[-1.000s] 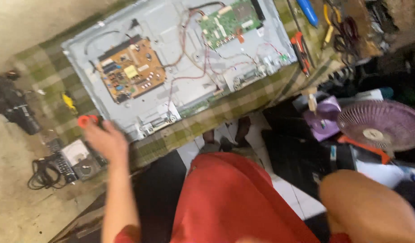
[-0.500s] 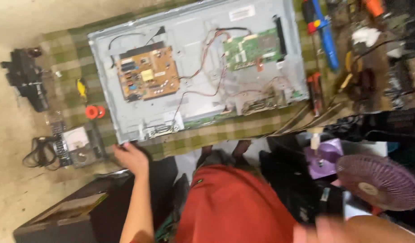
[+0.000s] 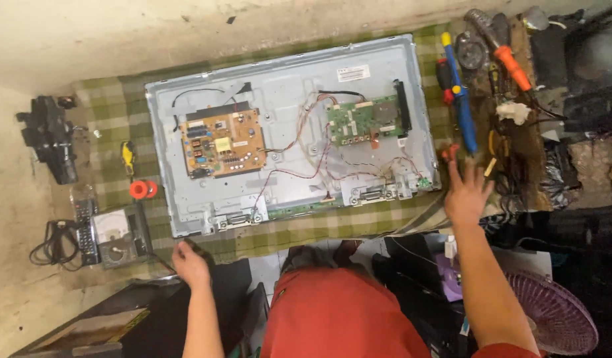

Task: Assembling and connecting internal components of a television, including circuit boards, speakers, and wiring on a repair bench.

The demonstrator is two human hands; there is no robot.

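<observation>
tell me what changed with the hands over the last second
The left hand let go of the small red reel and drew back to the cloth's near edge. The right hand came into view, reaching toward the tools beside the blue-handled screwdriver. The opened television panel and meter stayed put.

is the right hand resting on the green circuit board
No, the right hand reaches past the panel's edge, apart from the green circuit board.

Matt grey metal TV back panel (image 3: 289, 132), woven green checked cloth (image 3: 107, 109), glossy plastic blue-handled tool (image 3: 460, 109), rough concrete floor (image 3: 14, 305)
</observation>
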